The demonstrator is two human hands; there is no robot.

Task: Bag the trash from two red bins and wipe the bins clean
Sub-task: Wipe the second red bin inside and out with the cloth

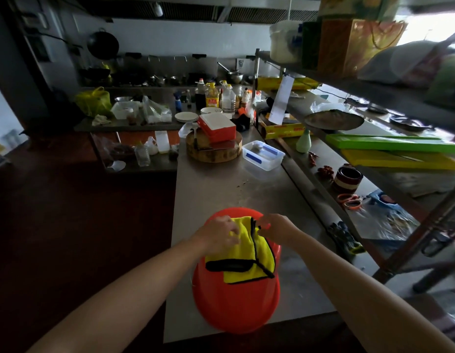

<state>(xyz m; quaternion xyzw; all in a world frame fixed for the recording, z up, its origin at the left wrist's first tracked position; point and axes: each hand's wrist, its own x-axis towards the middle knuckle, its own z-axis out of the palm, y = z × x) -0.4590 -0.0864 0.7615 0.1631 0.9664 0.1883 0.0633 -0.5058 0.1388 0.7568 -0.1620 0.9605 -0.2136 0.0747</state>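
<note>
**Position.** The bin (234, 307) rests on the surface (221, 189), directly beneath both hands and extending from them toward the person. Its smooth red shell faces up. The mouth is not visible, so the bin appears to be turned over. No second bin can be identified. The cloth (246, 253), yellow with black trim, is draped over the shell, between and just below the hands.

**Hands.** The left hand (218, 233) has its fingers curled down into the far left part of the cloth and grips it. The right hand (274, 229) pinches the black-trimmed edge at the far right of the cloth between thumb and fingertips. Neither hand holds the bin.

**Handling, cloth.** Soft, light and limp, and it lies in loose folds. It will likely bunch under pressure. Gather it into a flat pad under one palm before wiping.

**Handling, bin.** Judged to be thin moulded plastic, so light, fairly stiff and glossy. Expect it to slide on the steel surface when pushed. It lies close to the near edge, so a hard stroke toward the person could carry it off. Steady it with one hand flat on the shell or hooked on the rim, and wipe with the other. To turn it over, take hold at the rim, since the curved shell offers little grip.
</note>
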